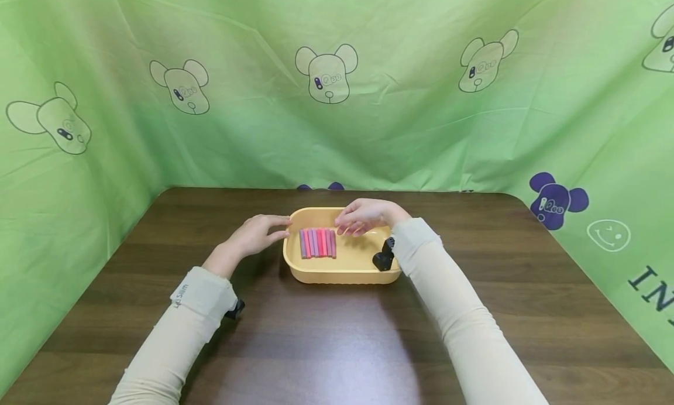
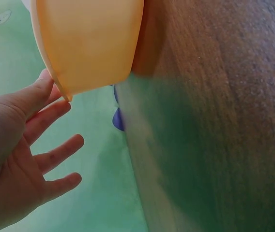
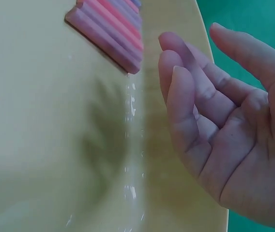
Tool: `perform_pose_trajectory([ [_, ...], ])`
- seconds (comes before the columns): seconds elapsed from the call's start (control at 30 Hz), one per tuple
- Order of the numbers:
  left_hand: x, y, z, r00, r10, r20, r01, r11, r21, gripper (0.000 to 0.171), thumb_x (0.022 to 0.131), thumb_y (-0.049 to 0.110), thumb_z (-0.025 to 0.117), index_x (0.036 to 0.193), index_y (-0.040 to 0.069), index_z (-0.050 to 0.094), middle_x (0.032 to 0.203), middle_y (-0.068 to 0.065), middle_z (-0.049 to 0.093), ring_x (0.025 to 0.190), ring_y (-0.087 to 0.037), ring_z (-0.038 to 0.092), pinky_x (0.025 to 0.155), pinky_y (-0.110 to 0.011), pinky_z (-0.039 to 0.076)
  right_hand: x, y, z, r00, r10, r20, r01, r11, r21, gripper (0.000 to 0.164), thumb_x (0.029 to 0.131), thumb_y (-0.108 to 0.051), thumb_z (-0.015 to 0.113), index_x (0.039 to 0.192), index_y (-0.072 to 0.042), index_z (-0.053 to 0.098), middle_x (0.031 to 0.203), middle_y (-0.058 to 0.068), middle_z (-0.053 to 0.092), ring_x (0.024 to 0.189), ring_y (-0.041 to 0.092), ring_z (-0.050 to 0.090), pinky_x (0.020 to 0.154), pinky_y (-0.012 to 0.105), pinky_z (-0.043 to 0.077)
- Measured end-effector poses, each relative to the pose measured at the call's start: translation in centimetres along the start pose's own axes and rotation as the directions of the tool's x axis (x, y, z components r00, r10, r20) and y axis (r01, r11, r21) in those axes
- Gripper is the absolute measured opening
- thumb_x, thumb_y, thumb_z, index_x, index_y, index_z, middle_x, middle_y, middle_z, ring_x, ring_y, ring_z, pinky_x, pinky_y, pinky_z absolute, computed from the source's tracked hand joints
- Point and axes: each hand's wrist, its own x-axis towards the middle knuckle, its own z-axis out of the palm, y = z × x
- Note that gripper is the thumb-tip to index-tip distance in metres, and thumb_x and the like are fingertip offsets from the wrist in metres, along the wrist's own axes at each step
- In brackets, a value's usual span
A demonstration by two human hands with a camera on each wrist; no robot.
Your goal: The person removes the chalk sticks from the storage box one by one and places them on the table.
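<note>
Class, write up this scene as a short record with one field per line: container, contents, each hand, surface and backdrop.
Container: yellow tray with rounded ends
Contents: pink and purple sticks, side by side in one row, left part of the tray
Left hand: thumb and fingertips at the tray's left rim
Right hand: over the tray, right of the sticks, fingers bent, holding nothing visible
Surface: brown wood-grain table
Backdrop: green cloth with printed cartoon heads
</note>
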Motion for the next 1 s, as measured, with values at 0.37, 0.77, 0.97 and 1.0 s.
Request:
perform_pose_trajectory([
  [0.37,0.0,0.0,-0.1,1.0,-0.008,0.002,0.008,1.0,-0.012,0.038,0.092,0.023,0.058,0.126,0.005,0.059,0.133,-0.012,0.057,0.126,-0.031,0.051,0.106,-0.047,0.04,1.1,0.1,0.1,0.997,0.07,0.031,-0.069,0.997,-0.022,0.029,0.092,-0.018,0.056,0.113,0.002,0.06,0.083,-0.001,0.069,0.072,0.008,0.062,0.066,0.018,0.052],
  [0.77,0.1,-0.1,-0.1,1.0,0.0,-0.002,0.0,1.0,-0.02,0.038,0.092,0.023,0.058,0.126,0.005,0.059,0.133,-0.012,0.057,0.126,-0.03,0.051,0.107,-0.046,0.04,2.0,1.1,0.5,0.987,0.13,0.096,-0.125,0.991,-0.048,0.02,0.094,-0.016,0.054,0.098,-0.001,0.066,0.072,-0.003,0.068,0.061,0.004,0.06,0.057,0.014,0.048],
  [0.97,0.1,-0.2,0.1,1.0,-0.004,-0.003,0.004,1.0,-0.026,0.039,0.092,0.022,0.058,0.127,0.005,0.058,0.133,-0.012,0.057,0.126,-0.031,0.05,0.107,-0.046,0.039,2.5,1.4,1.0,0.984,0.136,0.117,-0.136,0.991,-0.008,0.018,0.094,-0.014,0.053,0.086,-0.004,0.065,0.067,-0.002,0.067,0.056,0.004,0.059,0.052,0.012,0.048],
  [1.0,0.1,-0.3,0.1,1.0,-0.004,-0.004,0.004,1.0,-0.026,0.039,0.092,0.022,0.058,0.127,0.005,0.058,0.133,-0.012,0.057,0.126,-0.031,0.05,0.107,-0.046,0.04,2.6,1.4,1.1,0.983,0.138,0.121,-0.138,0.99,-0.005,0.018,0.095,-0.014,0.053,0.083,-0.005,0.064,0.066,-0.002,0.066,0.055,0.004,0.059,0.051,0.012,0.048],
])
